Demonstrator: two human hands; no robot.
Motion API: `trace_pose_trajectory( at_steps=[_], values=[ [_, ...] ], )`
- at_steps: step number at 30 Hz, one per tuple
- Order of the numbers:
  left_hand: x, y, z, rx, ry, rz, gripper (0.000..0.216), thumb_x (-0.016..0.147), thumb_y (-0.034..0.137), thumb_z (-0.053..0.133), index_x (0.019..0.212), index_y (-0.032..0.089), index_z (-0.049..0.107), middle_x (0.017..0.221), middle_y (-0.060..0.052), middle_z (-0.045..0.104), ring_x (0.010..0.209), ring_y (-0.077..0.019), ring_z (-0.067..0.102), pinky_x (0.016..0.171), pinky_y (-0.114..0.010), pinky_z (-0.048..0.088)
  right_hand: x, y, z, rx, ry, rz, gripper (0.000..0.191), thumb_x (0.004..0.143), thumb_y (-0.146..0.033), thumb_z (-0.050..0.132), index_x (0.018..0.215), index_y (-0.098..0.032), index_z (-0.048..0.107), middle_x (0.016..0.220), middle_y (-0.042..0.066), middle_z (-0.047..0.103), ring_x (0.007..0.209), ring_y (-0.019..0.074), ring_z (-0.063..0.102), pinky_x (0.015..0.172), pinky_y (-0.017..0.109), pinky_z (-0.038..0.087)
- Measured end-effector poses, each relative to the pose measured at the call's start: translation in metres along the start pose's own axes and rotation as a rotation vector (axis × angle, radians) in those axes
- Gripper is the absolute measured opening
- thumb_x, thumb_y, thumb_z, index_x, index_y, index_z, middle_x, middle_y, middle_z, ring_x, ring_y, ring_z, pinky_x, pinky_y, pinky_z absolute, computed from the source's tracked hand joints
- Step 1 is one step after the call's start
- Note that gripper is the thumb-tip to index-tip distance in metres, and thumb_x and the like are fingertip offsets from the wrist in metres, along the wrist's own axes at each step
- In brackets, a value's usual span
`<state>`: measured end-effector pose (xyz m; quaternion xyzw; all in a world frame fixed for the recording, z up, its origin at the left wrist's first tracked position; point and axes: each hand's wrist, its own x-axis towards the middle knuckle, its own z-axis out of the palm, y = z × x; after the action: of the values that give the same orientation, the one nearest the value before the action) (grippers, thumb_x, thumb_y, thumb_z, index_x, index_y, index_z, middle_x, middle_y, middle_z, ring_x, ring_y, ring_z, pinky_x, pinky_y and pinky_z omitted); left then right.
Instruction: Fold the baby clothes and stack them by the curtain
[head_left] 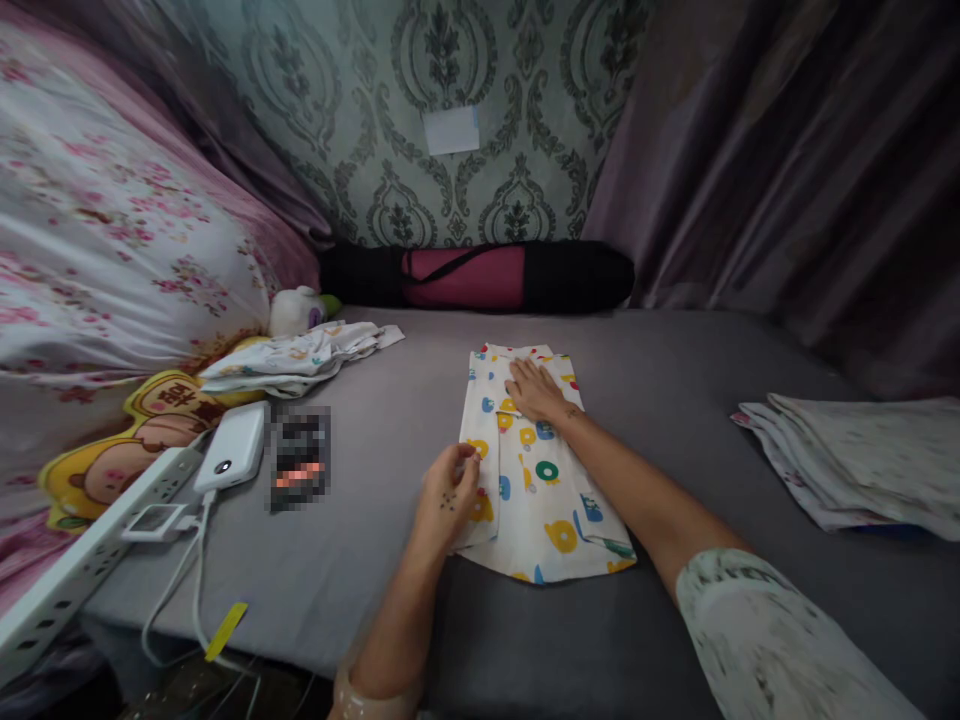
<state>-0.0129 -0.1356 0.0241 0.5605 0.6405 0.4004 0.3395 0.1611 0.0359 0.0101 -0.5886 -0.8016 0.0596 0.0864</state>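
The right grip (536, 390) lay spread, palm down, on the upper part of the printed garment (529, 490), while the left grip (450, 488) was at the garment's left edge, thumb and fingers drawn close; whether they pinched the cloth could not be told. The garment lay partly folded, its sides turned inward, its yellow, blue, red and green letter-like shapes forming no word that could be made out. Left of the garment sat a dark object (300, 460) blurred into blocks, any label unreadable, then a white power bank (234, 450) and a long power strip (97, 560); a yellow cushion (142, 435) there bore large characters, too tilted to read surely. Folded clothes (292, 365) lay left of and beyond the garment, a folded stack (877, 460) well to its right. A grey sheet (675, 370) spread beneath the garment. Beyond it stretched a black-and-pink bag (465, 277), below patterned wallpaper (517, 60) bearing a white card (452, 130); purple curtains (787, 150) hung to the garment's far right.
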Motion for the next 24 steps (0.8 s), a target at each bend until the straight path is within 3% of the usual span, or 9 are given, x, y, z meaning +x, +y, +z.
trace_pose_trajectory(
  at_steps=[4, 7, 10, 15, 21, 24],
  values=[
    [-0.001, -0.001, 0.0, 0.03, -0.016, 0.011, 0.032, 0.087, 0.042, 0.049, 0.096, 0.016, 0.066, 0.081, -0.003, 0.066, 0.056, -0.0114, 0.056, 0.053, -0.022, 0.043, 0.007, 0.006, 0.008, 0.017, -0.114, -0.012, 0.064, 0.098, -0.042, 0.019, 0.152, -0.009, 0.023, 0.16, 0.009, 0.019, 0.147, 0.0232, 0.012, 0.119, 0.042, 0.009],
    [-0.002, 0.001, 0.0, 0.042, -0.031, 0.033, 0.031, 0.088, 0.041, 0.048, 0.096, 0.017, 0.065, 0.08, -0.003, 0.066, 0.058, -0.0125, 0.058, 0.057, -0.023, 0.045, 0.013, 0.012, 0.006, 0.005, -0.09, 0.001, 0.063, 0.098, -0.044, 0.015, 0.152, -0.013, 0.026, 0.16, 0.009, 0.019, 0.147, 0.0239, 0.011, 0.118, 0.048, 0.004],
    [-0.003, 0.003, 0.0, 0.039, -0.055, 0.016, 0.031, 0.088, 0.041, 0.047, 0.097, 0.017, 0.064, 0.079, -0.004, 0.066, 0.058, -0.0134, 0.059, 0.055, -0.023, 0.045, 0.022, 0.018, 0.005, -0.027, -0.035, 0.114, 0.062, 0.099, -0.044, 0.015, 0.152, -0.015, 0.028, 0.16, 0.01, 0.019, 0.147, 0.0264, 0.011, 0.117, 0.052, 0.004],
    [-0.002, 0.004, 0.001, 0.076, -0.069, -0.005, 0.033, 0.088, 0.041, 0.045, 0.099, 0.016, 0.064, 0.086, -0.006, 0.067, 0.057, -0.013, 0.058, 0.054, -0.023, 0.044, 0.031, 0.022, 0.006, -0.017, -0.077, 0.177, 0.062, 0.098, -0.046, 0.018, 0.151, -0.016, 0.029, 0.159, 0.011, 0.02, 0.147, 0.0291, 0.013, 0.117, 0.052, 0.008],
    [-0.001, 0.003, 0.001, 0.088, -0.068, 0.01, 0.031, 0.089, 0.039, 0.045, 0.098, 0.017, 0.064, 0.083, -0.004, 0.068, 0.058, -0.013, 0.059, 0.056, -0.024, 0.045, 0.031, 0.003, 0.01, -0.025, -0.015, 0.038, 0.057, 0.099, -0.044, 0.02, 0.151, -0.022, 0.031, 0.159, 0.009, 0.023, 0.146, 0.0282, 0.016, 0.117, 0.052, 0.008],
    [-0.001, 0.004, 0.0, 0.056, -0.076, 0.009, 0.03, 0.088, 0.039, 0.046, 0.097, 0.017, 0.064, 0.082, -0.004, 0.067, 0.056, -0.0125, 0.058, 0.055, -0.024, 0.045, 0.03, -0.002, 0.011, 0.012, -0.052, 0.004, 0.056, 0.099, -0.042, 0.022, 0.15, -0.022, 0.032, 0.158, 0.009, 0.024, 0.146, 0.0285, 0.018, 0.117, 0.053, 0.009]
  ],
)
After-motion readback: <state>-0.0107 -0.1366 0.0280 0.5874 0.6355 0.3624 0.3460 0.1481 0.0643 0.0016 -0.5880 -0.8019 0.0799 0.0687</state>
